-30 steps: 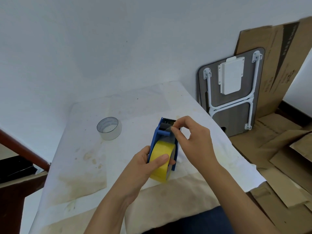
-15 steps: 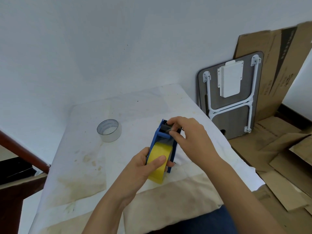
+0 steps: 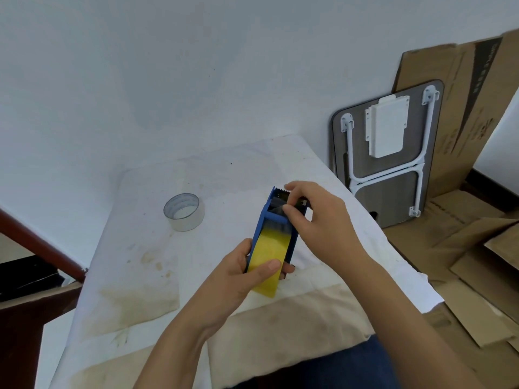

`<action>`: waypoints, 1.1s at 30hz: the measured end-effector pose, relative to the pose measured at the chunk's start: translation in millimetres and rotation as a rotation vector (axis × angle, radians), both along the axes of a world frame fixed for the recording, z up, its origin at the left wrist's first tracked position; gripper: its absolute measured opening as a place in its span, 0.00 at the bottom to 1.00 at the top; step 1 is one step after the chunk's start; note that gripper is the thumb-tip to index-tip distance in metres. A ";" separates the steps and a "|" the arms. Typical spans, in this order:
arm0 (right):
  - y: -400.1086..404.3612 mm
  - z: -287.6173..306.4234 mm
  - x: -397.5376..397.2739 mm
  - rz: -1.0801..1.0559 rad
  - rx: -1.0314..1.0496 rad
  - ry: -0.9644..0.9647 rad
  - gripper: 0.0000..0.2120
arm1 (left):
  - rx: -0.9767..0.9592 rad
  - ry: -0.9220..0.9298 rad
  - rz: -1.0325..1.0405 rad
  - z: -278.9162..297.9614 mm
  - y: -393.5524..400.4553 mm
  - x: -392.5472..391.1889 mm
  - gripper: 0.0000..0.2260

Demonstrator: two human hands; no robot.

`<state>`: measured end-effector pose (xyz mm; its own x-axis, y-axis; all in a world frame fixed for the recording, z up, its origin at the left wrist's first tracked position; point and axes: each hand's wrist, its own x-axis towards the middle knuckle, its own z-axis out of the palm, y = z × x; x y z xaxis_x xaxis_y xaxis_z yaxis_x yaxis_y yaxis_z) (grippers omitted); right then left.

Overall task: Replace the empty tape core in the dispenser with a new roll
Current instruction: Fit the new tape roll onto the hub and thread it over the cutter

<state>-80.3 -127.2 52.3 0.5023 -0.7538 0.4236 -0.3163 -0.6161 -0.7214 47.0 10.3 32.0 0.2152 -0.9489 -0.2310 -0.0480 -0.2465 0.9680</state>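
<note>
A blue tape dispenser [image 3: 264, 217] with a yellow roll [image 3: 268, 248] seated in it is held above the cloth-covered table [image 3: 146, 276]. My left hand [image 3: 238, 273] grips the roll end, thumb pressed on the yellow tape. My right hand [image 3: 314, 220] is at the dispenser's front, thumb and fingers pinching the tape end near the serrated cutter [image 3: 280, 190]. The empty clear core [image 3: 184, 211] stands on the table to the left, apart from both hands.
A folded lap table [image 3: 390, 153] leans on the wall at right, beside flattened cardboard [image 3: 471, 248] on the floor. A dark wooden rail [image 3: 36, 242] runs at the left. The table's right edge lies close under my right forearm.
My right hand has come down from above the dispenser's front and now pinches at the cutter end. The left hand keeps its hold on the roll.
</note>
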 end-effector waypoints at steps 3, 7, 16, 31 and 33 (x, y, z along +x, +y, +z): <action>-1.5 -2.2 -1.1 -0.016 0.119 -0.071 0.03 | 0.020 0.019 -0.009 -0.8 1.5 0.7 0.20; -4.3 -3.4 -1.0 -0.018 0.200 -0.113 0.03 | 0.068 0.024 0.045 -3.3 -0.4 -2.2 0.28; 2.7 -5.2 3.8 0.035 0.239 -0.089 0.04 | 0.130 0.078 0.081 -0.7 -17.5 -1.3 0.42; -2.1 9.1 -0.4 0.031 0.361 -0.073 0.04 | 0.183 0.302 0.070 -1.1 -18.5 -1.9 0.35; -2.2 11.8 -1.7 0.071 0.280 0.023 0.11 | 0.181 0.336 0.067 -0.8 -17.3 -1.4 0.36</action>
